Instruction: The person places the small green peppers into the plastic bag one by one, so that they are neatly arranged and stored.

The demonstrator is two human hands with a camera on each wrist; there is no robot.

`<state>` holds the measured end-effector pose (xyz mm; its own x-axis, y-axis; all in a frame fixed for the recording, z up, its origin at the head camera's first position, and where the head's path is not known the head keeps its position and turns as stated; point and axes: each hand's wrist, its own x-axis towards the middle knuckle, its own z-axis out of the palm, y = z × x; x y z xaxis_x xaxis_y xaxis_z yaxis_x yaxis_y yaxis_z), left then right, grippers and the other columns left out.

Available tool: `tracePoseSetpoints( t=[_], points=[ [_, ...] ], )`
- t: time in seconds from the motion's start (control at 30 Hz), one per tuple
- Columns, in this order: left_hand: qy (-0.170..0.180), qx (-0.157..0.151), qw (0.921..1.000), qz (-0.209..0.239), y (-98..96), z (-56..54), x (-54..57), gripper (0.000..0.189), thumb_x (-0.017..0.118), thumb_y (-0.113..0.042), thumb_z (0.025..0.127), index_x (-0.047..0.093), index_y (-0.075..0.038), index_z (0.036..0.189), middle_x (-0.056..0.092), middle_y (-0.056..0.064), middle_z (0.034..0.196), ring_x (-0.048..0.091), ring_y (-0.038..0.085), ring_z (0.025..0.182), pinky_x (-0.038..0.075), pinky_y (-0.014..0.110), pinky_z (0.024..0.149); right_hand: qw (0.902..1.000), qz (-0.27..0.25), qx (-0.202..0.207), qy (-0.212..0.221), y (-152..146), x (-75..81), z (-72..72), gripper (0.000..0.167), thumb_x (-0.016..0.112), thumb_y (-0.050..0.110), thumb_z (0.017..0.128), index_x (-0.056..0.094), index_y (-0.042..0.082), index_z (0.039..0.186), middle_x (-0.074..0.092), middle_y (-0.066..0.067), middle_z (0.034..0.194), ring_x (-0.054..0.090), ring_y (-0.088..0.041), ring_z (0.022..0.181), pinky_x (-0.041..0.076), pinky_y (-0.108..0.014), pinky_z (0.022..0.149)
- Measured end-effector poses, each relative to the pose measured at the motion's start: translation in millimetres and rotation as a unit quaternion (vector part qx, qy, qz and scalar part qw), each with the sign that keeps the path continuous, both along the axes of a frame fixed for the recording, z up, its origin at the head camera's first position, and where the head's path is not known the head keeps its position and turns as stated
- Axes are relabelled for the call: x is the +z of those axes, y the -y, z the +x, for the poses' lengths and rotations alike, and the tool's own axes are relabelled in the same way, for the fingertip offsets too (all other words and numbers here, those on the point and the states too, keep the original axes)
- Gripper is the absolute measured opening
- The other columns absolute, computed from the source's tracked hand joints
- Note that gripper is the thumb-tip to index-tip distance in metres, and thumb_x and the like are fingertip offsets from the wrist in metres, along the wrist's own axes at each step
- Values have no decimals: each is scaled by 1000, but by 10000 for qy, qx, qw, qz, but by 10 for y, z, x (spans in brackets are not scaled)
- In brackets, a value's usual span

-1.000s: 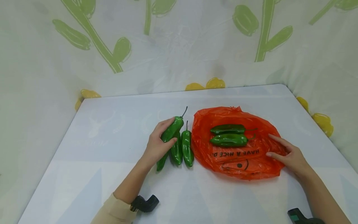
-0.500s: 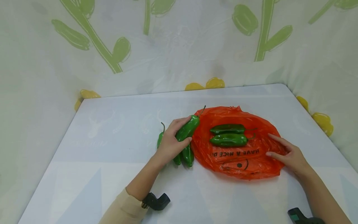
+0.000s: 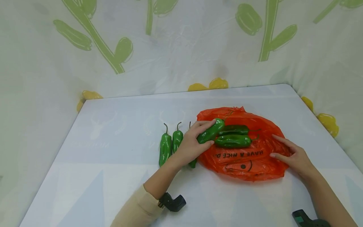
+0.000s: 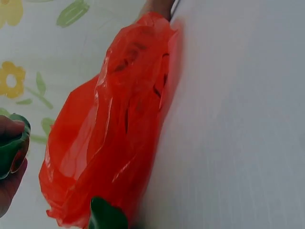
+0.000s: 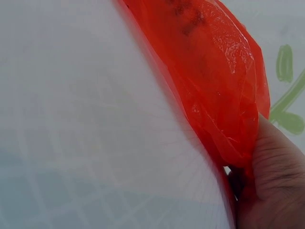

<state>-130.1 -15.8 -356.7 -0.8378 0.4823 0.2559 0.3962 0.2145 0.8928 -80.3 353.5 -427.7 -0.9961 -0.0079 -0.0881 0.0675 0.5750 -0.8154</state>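
My left hand holds a green chili pepper over the left part of an open red plastic bag. The pepper's stem points away to the right. In the left wrist view, fingers and thumb clasp that same pepper. Two more green peppers lie side by side in the bag, over its black print. At the bag's right rim, my right hand grips the plastic, with thumb and forefinger reaching inside. The right wrist view shows the thumb against the red film.
Left of the bag, a green pepper and a second pepper lie on the white table. A third pepper is mostly hidden behind my left hand. A patterned curtain stands behind the table.
My left hand has carried its pepper rightward from above the row on the table to over the bag. The row has come into view behind it. My right hand stays put.
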Motion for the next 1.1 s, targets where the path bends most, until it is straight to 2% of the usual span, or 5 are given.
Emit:
tracePoseSetpoints(
  t=[0.13,0.37,0.77,0.93,1.1],
  points=[
    [-24,-256,9996,-73,-120,9,-13,61,67,-6,85,47,-21,141,49,-1,136,47,13,121,47,26,92,10000,-24,-10,68,-4,1,1,67,63,27,91,30,29,149,28,7,152,21,-16,140,36,1,78],
    [15,-463,9984,-337,-319,37,-48,59,68,-11,86,47,-27,140,48,-11,139,41,8,126,44,27,95,10000,-67,10,39,-13,-5,10,66,63,25,91,30,29,149,28,10,151,21,-14,139,36,0,78],
    [-418,-660,9922,-970,-657,31,-148,57,68,-11,85,50,-20,139,50,-4,139,40,13,121,41,20,90,10000,-93,8,-11,-20,-9,22,66,63,25,91,31,28,149,31,14,148,22,-10,138,35,1,78],
    [-434,-828,9874,-1278,-732,26,-212,55,68,-14,86,51,-19,138,51,1,133,44,14,123,40,20,96,9999,-121,46,-85,-14,-11,20,66,64,23,91,32,27,148,33,17,146,23,-6,136,35,1,79],
    [-578,-883,9812,-1616,-758,5,-295,55,71,-16,85,52,-19,136,51,2,127,47,12,119,39,13,92,9999,-113,65,-103,-6,0,12,65,63,23,91,33,26,148,34,19,144,24,-5,136,35,1,79]
  ],
)
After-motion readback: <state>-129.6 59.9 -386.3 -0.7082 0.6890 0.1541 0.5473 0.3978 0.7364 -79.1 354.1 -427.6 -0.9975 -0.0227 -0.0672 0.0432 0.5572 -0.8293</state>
